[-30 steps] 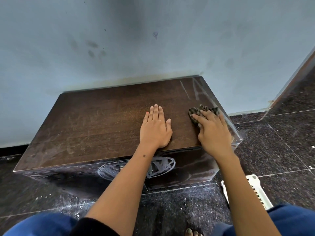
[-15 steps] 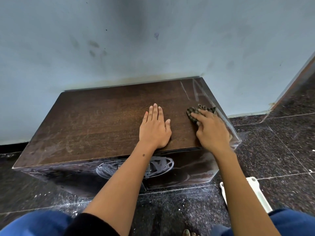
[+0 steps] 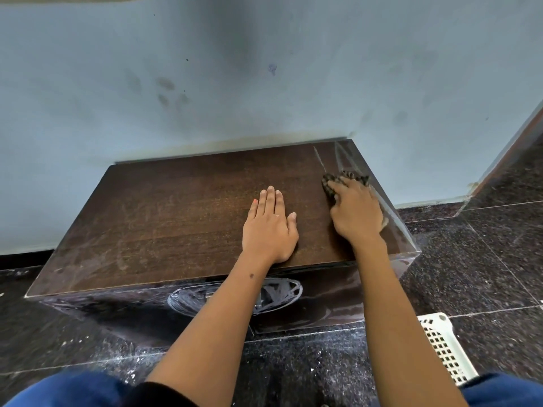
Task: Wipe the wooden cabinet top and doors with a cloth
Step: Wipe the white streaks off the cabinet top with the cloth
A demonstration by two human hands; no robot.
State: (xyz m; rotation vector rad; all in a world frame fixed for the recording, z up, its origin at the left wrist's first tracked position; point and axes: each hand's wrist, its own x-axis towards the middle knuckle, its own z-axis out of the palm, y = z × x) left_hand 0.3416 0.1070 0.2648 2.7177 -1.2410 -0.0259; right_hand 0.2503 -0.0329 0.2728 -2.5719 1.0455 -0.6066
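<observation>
A low dark wooden cabinet [image 3: 164, 218] stands against a pale blue wall, its top dusty and streaked on the left. My left hand [image 3: 269, 227] lies flat on the top near the front edge, fingers straight. My right hand [image 3: 357, 211] presses a dark patterned cloth [image 3: 346, 177] onto the top near the right edge, fingers curled over it; most of the cloth is hidden under the hand. The cabinet's front doors [image 3: 323, 301] show white smears and a scribbled oval.
A dark speckled tile floor [image 3: 484, 259] surrounds the cabinet, with white dust at its foot. A white perforated plastic basket [image 3: 440, 345] sits on the floor at the lower right. My knees in blue fabric fill the bottom corners.
My right hand has slid the cloth a little farther back along the right edge of the top. The left hand has stayed flat in place.
</observation>
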